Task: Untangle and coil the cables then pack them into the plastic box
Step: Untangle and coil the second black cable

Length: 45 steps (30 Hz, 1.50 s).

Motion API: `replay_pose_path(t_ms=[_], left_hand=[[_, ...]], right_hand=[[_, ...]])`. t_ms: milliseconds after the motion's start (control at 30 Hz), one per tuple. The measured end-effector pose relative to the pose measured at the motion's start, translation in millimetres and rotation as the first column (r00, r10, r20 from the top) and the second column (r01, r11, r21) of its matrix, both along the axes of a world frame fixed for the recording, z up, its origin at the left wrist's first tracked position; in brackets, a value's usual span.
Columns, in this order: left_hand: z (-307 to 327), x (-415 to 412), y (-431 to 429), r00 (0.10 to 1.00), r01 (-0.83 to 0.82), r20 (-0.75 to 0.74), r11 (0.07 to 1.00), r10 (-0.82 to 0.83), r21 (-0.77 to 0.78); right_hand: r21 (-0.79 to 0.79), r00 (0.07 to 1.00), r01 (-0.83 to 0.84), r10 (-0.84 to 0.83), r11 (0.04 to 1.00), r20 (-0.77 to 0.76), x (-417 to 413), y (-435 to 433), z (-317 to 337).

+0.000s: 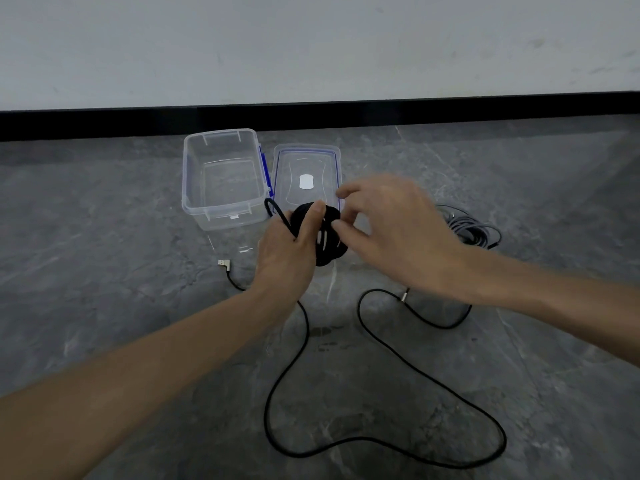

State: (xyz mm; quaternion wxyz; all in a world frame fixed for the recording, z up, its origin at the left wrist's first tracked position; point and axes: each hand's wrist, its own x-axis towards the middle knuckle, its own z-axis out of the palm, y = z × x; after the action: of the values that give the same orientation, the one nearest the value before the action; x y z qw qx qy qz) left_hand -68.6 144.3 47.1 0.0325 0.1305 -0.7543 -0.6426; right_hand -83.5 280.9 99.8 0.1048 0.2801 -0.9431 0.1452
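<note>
My left hand grips a black cable coil, thumb pressed over its top, in front of the box lid. My right hand is at the coil's right side, thumb and fingers pinching a strand of it. The loose black cable trails from the coil down across the floor in a wide loop. A USB plug on a black lead lies left of my left wrist. The clear plastic box stands open and empty behind the hands. A grey cable bundle lies on the floor to the right.
The box's clear lid with a blue seal lies flat to the right of the box. A white wall with a black skirting runs behind. The floor is grey stone tile.
</note>
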Motion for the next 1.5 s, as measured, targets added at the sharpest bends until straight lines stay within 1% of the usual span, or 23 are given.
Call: replay_pose_path(t_ms=[33,67,100,133,167,233,300,367,433,467,633,700,767,900,967,1033,1100,1200,1267,1300,1367,1433,1500], left_hand=[[-1.0,-1.8,-3.0,1.0,-0.013,0.014,1.0,0.013,-0.004],[-2.0,-3.7,-6.2,1.0,0.008,0.024,1.0,-0.009,0.02],[-2.6,-5.1,-9.2,0.998,0.06,0.029,0.996,-0.062,0.065],[-2.6,-5.9,-12.3,0.992,0.12,0.03,0.988,-0.123,0.101],[-1.6,-5.8,-15.1,0.984,0.167,0.034,0.978,-0.172,0.128],[-1.1,-6.7,-21.0,0.977,0.206,0.029,0.966,-0.214,0.159],[-0.6,-9.4,-25.6,0.979,0.198,0.009,0.97,-0.201,0.143],[-1.7,-11.9,-29.8,0.987,0.161,0.008,0.981,-0.162,0.113],[-4.9,-13.6,-33.2,0.993,0.114,0.036,0.991,-0.116,0.069],[-7.5,-14.4,-34.9,0.993,0.103,0.047,0.994,-0.105,0.04],[-15.3,-17.6,-43.3,0.996,0.078,0.048,0.992,-0.073,-0.103],[-16.5,-18.6,-46.7,0.996,0.085,0.046,0.98,-0.078,-0.181],[-17.5,-20.1,-49.4,0.995,0.092,0.047,0.973,-0.084,-0.213],[-16.9,-20.4,-53.5,0.994,0.11,0.038,0.968,-0.104,-0.227],[-15.5,-20.0,-52.4,0.993,0.12,0.028,0.972,-0.117,-0.203],[-12.0,-19.3,-48.7,0.985,0.172,0.031,0.976,-0.169,-0.136],[-4.9,-14.8,-41.2,0.964,0.265,0.025,0.964,-0.264,-0.028],[7.3,-1.2,-19.5,0.91,0.415,-0.037,0.907,-0.414,0.075],[15.5,8.2,-5.3,0.873,0.487,-0.084,0.866,-0.48,0.115],[19.5,11.5,0.7,0.86,0.51,-0.107,0.853,-0.5,0.114],[26.7,14.1,8.3,0.846,0.526,-0.151,0.846,-0.511,0.087],[32.9,13.8,11.8,0.854,0.501,-0.198,0.863,-0.482,0.061],[34.8,10.3,10.8,0.877,0.442,-0.225,0.897,-0.425,0.03]], right_hand=[[-0.048,1.0,0.02,-0.019,0.999,0.019,0.8,3.1,3.7],[-0.11,0.998,0.043,-0.037,0.993,0.057,0.6,6.1,6.5],[-0.173,0.991,0.081,-0.06,0.982,0.12,-0.6,9.2,8.3],[-0.239,0.972,0.137,-0.084,0.961,0.22,-3.0,13.0,9.2],[-0.308,0.933,0.211,-0.097,0.928,0.347,-4.9,17.0,10.5],[-0.407,0.816,0.381,-0.095,0.83,0.57,-6.9,24.9,10.8],[-0.441,0.74,0.496,-0.098,0.748,0.665,-7.8,32.8,10.2],[-0.474,0.721,0.552,-0.107,0.686,0.684,-8.4,39.3,8.9],[-0.503,0.721,0.566,-0.097,0.653,0.686,-7.5,44.9,8.1],[-0.512,0.729,0.556,-0.088,0.655,0.679,-6.0,46.9,8.2],[-0.536,0.804,0.424,-0.03,0.73,0.594,6.7,47.7,12.4],[-0.555,0.826,0.401,-0.025,0.729,0.564,7.3,46.9,16.7],[-0.578,0.842,0.394,-0.029,0.715,0.538,5.3,46.9,21.3],[-0.616,0.875,0.362,-0.026,0.699,0.484,-4.8,53.2,29.4],[-0.632,0.889,0.36,-0.046,0.686,0.457,-15.1,59.3,31.9],[-0.657,0.895,0.377,-0.076,0.653,0.439,-27.7,66.6,31.6],[-0.674,0.878,0.435,-0.117,0.597,0.464,-40.4,74.3,25.3],[-0.644,0.784,0.578,-0.122,0.501,0.609,-52.1,80.8,3.3],[-0.576,0.668,0.668,-0.039,0.471,0.743,-49.8,74.1,-15.6],[-0.54,0.599,0.701,0.028,0.465,0.801,-46.1,68.5,-24.3],[-0.503,0.486,0.72,0.171,0.477,0.857,-37.5,55.8,-36.0],[-0.511,0.408,0.683,0.309,0.521,0.859,-29.4,42.8,-40.9],[-0.521,0.334,0.674,0.413,0.524,0.847,-22.0,30.6,-42.9]])
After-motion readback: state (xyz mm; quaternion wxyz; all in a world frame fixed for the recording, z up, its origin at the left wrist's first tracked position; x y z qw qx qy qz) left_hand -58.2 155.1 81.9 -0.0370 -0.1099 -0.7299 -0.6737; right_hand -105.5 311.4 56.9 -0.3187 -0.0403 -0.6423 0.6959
